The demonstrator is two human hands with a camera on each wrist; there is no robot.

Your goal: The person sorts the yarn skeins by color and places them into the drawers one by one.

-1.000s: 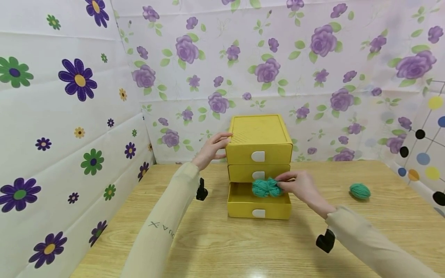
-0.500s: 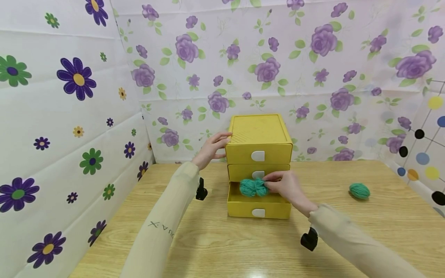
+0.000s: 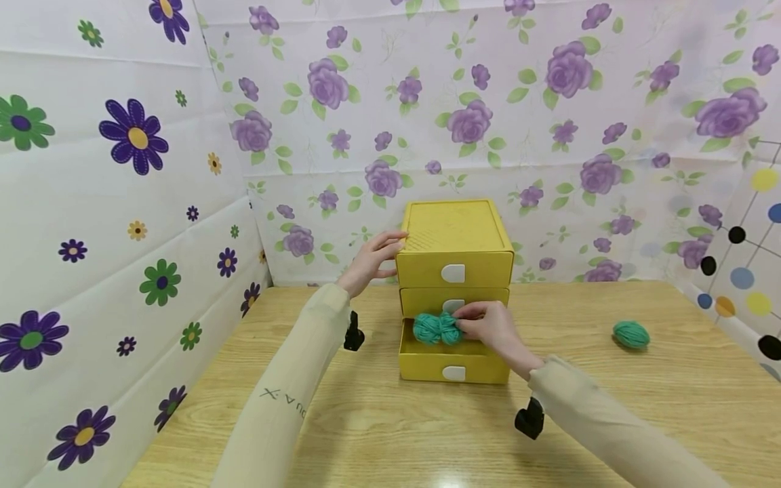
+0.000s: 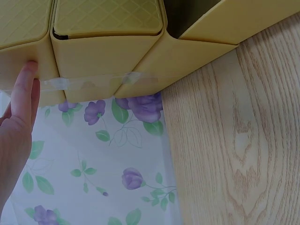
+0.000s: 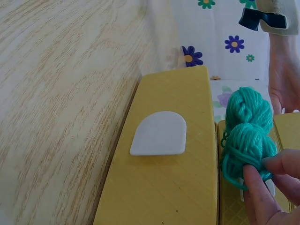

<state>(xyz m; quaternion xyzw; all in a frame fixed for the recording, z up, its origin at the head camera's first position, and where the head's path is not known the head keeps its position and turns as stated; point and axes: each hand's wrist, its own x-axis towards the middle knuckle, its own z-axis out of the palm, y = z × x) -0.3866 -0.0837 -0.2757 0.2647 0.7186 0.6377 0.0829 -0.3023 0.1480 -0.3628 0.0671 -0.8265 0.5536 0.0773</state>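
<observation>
A three-tier yellow drawer box stands on the table, its bottom drawer pulled out. My right hand pinches a green skein of yarn, narrowed at its middle into two lobes, and holds it above the pulled-out drawer. In the right wrist view, the thumb and fingers grip one end of the skein. My left hand rests against the box's upper left side. The left wrist view shows a straight finger of that hand touching the box wall. Part of the drawer's inside is hidden behind the yarn.
A second green ball of yarn lies on the wooden table to the right. Floral sheeting rises behind the box and along the left. White tabs mark the drawer fronts.
My right hand has carried the yarn skein leftward over the bottom drawer, from its right part to its left. The left hand has stayed in place on the box.
</observation>
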